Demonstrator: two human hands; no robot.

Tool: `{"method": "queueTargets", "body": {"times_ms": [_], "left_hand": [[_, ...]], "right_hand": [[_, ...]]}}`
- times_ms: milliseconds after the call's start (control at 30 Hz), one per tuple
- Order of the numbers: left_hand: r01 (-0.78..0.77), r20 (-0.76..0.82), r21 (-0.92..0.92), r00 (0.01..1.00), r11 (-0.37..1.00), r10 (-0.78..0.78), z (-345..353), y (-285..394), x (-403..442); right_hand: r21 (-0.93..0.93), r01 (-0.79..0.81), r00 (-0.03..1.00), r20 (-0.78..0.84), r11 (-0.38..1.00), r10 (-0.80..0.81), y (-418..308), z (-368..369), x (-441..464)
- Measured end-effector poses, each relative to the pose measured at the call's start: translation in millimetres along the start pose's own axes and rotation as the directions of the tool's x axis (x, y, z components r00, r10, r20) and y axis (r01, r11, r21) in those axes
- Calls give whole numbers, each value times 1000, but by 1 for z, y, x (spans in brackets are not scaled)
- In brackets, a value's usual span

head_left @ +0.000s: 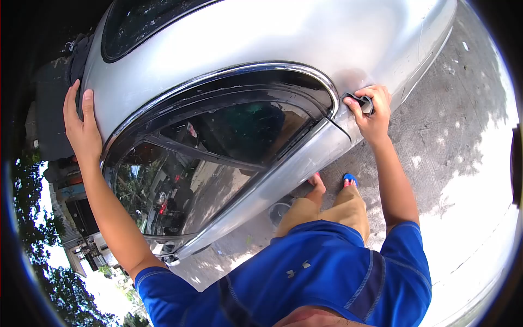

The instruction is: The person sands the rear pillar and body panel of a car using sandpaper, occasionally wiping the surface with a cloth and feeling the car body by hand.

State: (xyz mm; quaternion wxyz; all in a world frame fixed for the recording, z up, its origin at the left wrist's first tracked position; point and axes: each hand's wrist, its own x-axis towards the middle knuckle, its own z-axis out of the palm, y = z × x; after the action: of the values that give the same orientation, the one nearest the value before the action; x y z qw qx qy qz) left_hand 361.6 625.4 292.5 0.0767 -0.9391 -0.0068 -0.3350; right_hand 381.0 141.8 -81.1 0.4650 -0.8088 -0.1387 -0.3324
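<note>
A silver car (pixel 261 41) fills the upper part of the head view, its dark side windows (pixel 234 131) framed by a chrome trim. At the left, my left hand (pixel 81 120) rests on the roof edge near the windshield side, fingers apart and holding nothing. On the right, my right hand (pixel 375 114) grips a small dark folded piece (pixel 366 103) against the body panel, just behind the rear corner of the side window. A dull brownish patch shows on the panel beside the fingers. The palm side of my right hand is hidden.
Grey concrete ground (pixel 436 136) with sun patches lies at the right. My feet, in blue and red footwear, stand beside the car. A round container (pixel 279 211) sits on the ground by my legs. Trees and a building are at the far left.
</note>
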Motion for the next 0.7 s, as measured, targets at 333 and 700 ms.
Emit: {"method": "queueTargets", "body": {"times_ms": [333, 700], "left_hand": [[315, 56, -83, 949, 946, -311, 2, -6, -4], [314, -4, -161, 948, 936, -319, 5, -16, -5]], "right_hand": [[97, 421, 906, 8, 902, -424, -70, 26, 148], [196, 552, 782, 218, 811, -584, -133, 33, 198]]}}
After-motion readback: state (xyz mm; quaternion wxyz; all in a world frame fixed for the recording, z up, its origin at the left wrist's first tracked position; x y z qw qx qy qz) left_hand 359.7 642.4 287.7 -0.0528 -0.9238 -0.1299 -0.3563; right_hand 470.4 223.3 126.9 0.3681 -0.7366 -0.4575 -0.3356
